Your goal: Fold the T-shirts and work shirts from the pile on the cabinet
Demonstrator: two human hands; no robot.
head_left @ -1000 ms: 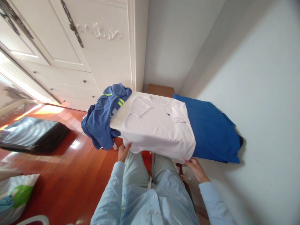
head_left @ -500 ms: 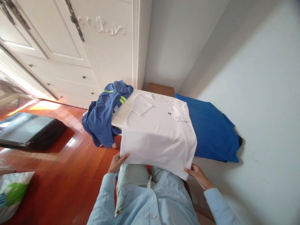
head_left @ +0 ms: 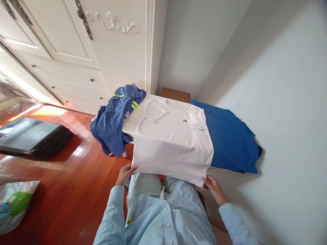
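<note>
A white T-shirt (head_left: 172, 136) with small black letters on the chest lies spread over a white table (head_left: 135, 119), its collar at the far end and both sleeves folded inward onto the front. The hem hangs off the near edge, over my lap. At the hem's left corner, my left hand (head_left: 125, 173) pinches the cloth between thumb and fingers. My right hand (head_left: 212, 185) grips the right corner, slightly lower and nearer to me. Part of the fingers of both hands is hidden behind the fabric.
A blue work jacket (head_left: 113, 117) with yellow-green stripes drapes over the table's left end. Blue cloth (head_left: 228, 139) lies to the right, by the wall. White cabinets (head_left: 122, 54) rise behind. A dark suitcase (head_left: 33, 137) and a plastic bag (head_left: 19, 204) rest on the wooden floor.
My right hand has moved slightly up and left with its hem corner, and the hem hangs straighter. My left hand keeps its hold. The view has shifted a little.
</note>
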